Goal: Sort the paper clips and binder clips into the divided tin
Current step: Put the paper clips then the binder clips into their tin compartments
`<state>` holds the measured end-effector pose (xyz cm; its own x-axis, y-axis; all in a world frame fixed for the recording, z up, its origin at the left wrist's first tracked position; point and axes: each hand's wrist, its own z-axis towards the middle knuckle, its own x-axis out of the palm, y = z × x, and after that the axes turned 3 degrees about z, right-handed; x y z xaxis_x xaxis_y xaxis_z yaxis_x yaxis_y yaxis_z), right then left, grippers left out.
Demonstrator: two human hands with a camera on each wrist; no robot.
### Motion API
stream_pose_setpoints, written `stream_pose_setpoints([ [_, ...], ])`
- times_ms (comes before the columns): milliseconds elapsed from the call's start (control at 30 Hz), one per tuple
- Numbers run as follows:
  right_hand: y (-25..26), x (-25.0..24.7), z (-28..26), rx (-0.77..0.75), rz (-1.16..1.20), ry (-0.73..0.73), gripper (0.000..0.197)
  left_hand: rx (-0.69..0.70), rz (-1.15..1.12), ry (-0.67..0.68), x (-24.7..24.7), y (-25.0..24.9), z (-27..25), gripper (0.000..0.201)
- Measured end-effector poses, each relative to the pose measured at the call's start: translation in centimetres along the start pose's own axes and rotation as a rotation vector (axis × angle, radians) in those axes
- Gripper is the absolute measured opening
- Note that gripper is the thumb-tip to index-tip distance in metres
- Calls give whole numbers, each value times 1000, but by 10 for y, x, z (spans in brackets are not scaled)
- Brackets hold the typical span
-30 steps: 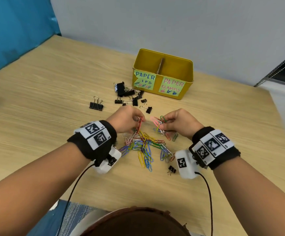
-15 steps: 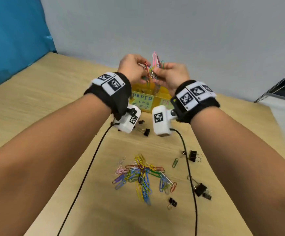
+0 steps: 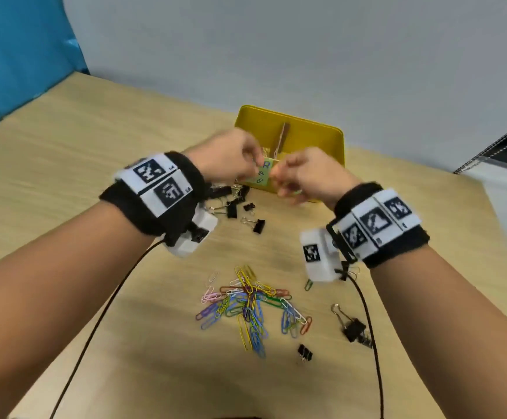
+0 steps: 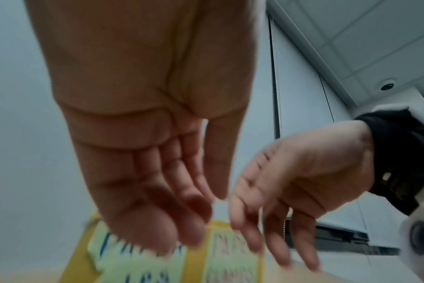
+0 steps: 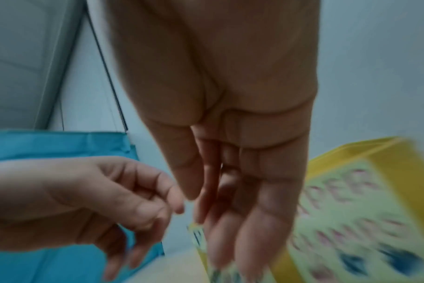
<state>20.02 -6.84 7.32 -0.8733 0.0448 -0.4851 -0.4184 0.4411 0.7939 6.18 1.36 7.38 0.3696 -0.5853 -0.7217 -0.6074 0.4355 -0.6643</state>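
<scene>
The yellow divided tin (image 3: 306,137) stands at the back of the table, its brown divider (image 3: 281,143) upright in the middle. Both hands hover side by side just in front of its labelled front wall. My left hand (image 3: 246,164) holds nothing; the left wrist view shows its fingers (image 4: 182,220) straight and bare above the tin (image 4: 196,258). My right hand (image 3: 288,179) is empty too, its fingers (image 5: 230,220) relaxed beside the tin (image 5: 387,153). A pile of coloured paper clips (image 3: 246,306) lies on the table nearer me. Black binder clips (image 3: 232,207) are scattered left of the tin's front.
More binder clips lie at the right (image 3: 353,328) and near the pile (image 3: 305,352). A lone green paper clip (image 3: 308,285) lies under my right wrist. A blue panel (image 3: 19,55) bounds the left; a grey shelf edge (image 3: 503,146) is at the right.
Both hands have come down from above the tin to its front. The bunch of coloured paper clips they pinched is gone from the fingers, which have opened.
</scene>
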Motion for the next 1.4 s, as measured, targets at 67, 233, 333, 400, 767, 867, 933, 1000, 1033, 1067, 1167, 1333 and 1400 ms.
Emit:
stream_pose_setpoints([
  [67,-27,8,-23,120,-275,140,17,19,121,330,22,4,-21,27],
  [233,-68,27,-62,264,-790,169,33,96,386,513,83,18,-50,45],
  [333,-78,41,-72,225,-844,146,33,99,445,482,106,26,-65,43],
  [400,-79,52,-76,168,-841,168,35,100,430,457,112,29,-73,41],
  [767,-87,61,-102,239,-870,186,57,-134,454,399,96,49,-114,75],
  [867,-88,71,-100,163,-834,208,49,-106,435,340,108,46,-115,52],
  [933,-84,72,-102,107,-792,243,44,-69,415,318,113,44,-116,42],
  [1000,-83,67,-107,89,-761,230,43,-77,370,312,113,43,-118,43],
  [1033,-85,64,-110,103,-754,208,46,-93,351,313,111,43,-120,47],
  [1067,-87,61,-114,134,-752,193,51,-114,340,321,110,43,-123,54],
  [1167,-95,61,-120,223,-735,237,66,-174,339,337,111,39,-129,84],
  [1333,-92,81,-108,205,-652,193,56,-152,379,271,132,27,-127,80],
  [1400,-88,83,-102,184,-624,191,50,-165,363,250,129,26,-122,69],
])
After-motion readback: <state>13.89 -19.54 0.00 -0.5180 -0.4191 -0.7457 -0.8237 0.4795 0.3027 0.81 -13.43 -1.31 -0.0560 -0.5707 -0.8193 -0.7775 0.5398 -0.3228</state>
